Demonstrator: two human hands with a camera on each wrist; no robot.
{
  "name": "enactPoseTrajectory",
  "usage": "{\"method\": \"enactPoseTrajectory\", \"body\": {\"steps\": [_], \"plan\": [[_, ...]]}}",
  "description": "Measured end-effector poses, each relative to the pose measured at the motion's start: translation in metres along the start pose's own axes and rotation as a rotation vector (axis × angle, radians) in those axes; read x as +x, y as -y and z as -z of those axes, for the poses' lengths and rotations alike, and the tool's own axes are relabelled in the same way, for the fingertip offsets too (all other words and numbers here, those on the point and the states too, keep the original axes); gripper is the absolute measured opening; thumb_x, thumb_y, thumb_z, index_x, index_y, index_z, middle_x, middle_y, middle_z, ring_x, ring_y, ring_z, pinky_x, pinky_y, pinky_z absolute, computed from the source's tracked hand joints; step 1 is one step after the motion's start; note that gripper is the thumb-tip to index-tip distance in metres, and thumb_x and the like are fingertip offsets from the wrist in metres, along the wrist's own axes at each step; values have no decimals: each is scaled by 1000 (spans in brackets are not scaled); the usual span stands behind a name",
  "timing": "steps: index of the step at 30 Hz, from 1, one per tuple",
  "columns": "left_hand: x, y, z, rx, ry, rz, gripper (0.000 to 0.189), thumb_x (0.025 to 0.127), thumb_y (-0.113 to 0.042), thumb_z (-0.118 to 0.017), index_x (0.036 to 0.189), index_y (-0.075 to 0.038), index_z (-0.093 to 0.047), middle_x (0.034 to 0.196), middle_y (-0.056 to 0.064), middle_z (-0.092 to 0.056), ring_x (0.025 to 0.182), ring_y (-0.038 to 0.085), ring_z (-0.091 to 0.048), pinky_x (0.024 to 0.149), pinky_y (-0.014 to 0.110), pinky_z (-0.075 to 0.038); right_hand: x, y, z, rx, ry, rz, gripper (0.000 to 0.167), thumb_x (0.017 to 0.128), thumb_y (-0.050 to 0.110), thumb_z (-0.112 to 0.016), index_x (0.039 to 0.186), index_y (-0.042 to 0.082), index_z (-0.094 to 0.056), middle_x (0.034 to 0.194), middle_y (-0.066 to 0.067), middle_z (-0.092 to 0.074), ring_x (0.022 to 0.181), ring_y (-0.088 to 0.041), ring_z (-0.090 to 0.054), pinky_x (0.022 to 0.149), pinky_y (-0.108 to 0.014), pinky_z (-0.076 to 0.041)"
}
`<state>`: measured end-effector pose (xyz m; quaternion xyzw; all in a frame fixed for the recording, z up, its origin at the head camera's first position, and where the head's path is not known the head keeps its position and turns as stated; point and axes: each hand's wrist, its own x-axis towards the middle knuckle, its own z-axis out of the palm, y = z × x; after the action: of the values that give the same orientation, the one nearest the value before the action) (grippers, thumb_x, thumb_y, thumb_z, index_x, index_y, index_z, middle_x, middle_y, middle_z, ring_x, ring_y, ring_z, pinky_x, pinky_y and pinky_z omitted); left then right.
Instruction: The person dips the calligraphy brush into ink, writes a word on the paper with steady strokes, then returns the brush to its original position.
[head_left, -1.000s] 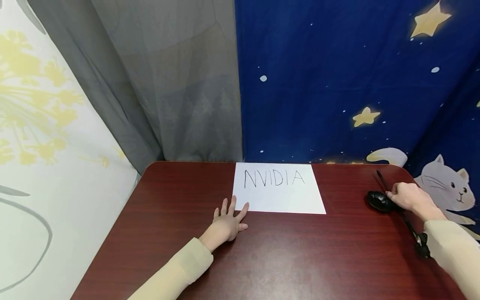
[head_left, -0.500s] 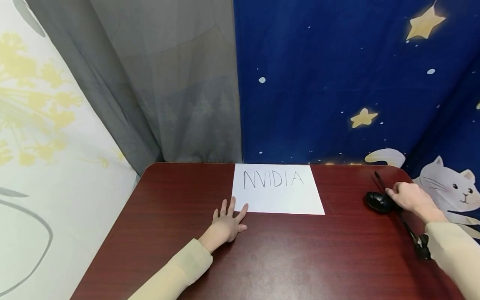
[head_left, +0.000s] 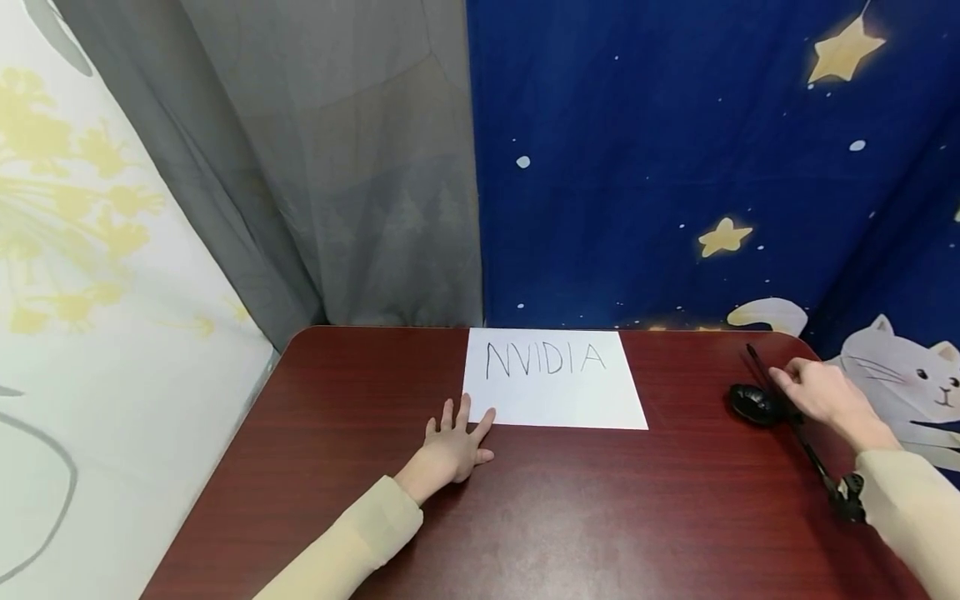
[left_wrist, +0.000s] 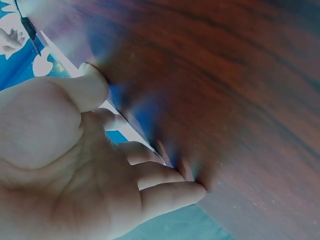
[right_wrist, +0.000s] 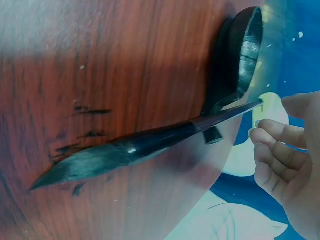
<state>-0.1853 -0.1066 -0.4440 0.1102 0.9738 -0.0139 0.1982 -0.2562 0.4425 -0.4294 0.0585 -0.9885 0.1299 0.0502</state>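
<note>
In the head view my left hand [head_left: 446, 454] lies with spread, straight fingers, its fingertips at the near left corner of a white sheet of paper [head_left: 558, 404] lettered "NVIDIA". The left wrist view shows that palm and thumb at the table surface. My right hand [head_left: 828, 400] is over the right side, by the handle of a large calligraphy brush [right_wrist: 165, 139]. Its fingers are loosely curled, and the right wrist view shows a gap between them and the handle. The brush leans on a small black ink dish [right_wrist: 250, 57], dark bristles pointing toward the near side.
The reddish-brown table [head_left: 337, 450] has dark ink marks [right_wrist: 82, 135] near the bristles. Behind it hang a grey curtain [head_left: 390, 208] and a blue curtain [head_left: 600, 183] with stars and a cat. A patterned white cloth [head_left: 90, 400] is at the left.
My right hand's fingers have come off the brush handle and lifted slightly. My left hand and the paper stay in place; the head view has shifted a little.
</note>
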Motion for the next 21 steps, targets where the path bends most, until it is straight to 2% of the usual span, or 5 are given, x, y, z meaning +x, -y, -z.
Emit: {"method": "enactPoseTrajectory", "body": {"steps": [8,13,21], "plan": [[0,3,4,-18,-61,-46,63,104,-47,-49,160,-26,-30,166,18,-14,151,42,-16,113,58,-31,1,12,7,19,-141,50,38,103,31,-55,92,-4,-69,71,-5,-61,67,-23,-57,60,-40,-43],[-1,6,3,-38,-91,-72,63,104,-46,-51,160,-25,-33,166,19,-16,150,43,-19,111,58,-33,-2,19,12,29,-165,65,39,104,31,-55,95,-4,-69,73,-6,-62,69,-24,-57,62,-42,-43],[-1,11,-1,-125,-124,-110,63,104,-45,-52,160,-23,-33,167,18,-13,150,43,-21,111,61,-31,-10,30,19,39,-219,71,39,105,32,-52,99,-2,-69,78,-9,-62,73,-28,-58,65,-43,-41]]}}
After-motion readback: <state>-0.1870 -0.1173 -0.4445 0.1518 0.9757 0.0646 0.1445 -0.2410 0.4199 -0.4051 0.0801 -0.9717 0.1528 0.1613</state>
